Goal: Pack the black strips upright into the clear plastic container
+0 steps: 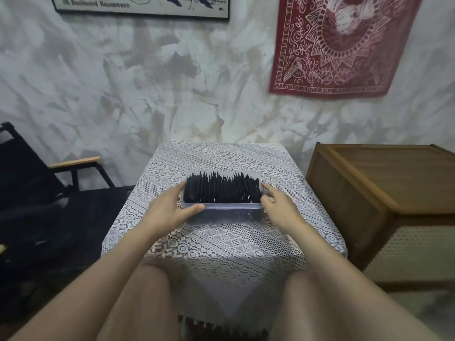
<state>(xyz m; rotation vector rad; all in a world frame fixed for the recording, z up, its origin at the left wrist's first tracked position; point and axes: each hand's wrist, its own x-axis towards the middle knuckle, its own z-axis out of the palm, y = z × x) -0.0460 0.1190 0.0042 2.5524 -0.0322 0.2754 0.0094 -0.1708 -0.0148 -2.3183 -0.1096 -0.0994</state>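
A clear plastic container [229, 212] sits in the middle of the small table. Several black strips [222, 189] stand upright in it, filling it from left to right, their tips poking above the rim. My left hand [170, 209] holds the container's left end, with the thumb along the front rim and the fingers behind the left wall. My right hand [279, 205] is at the container's right end, fingers touching its right wall and rim. No loose strips lie on the cloth.
The table wears a white lace cloth [221, 242]. A wooden cabinet [379, 190] stands close on the right. A dark folding chair [49, 183] with a wooden armrest is on the left. A plastered wall rises just behind the table.
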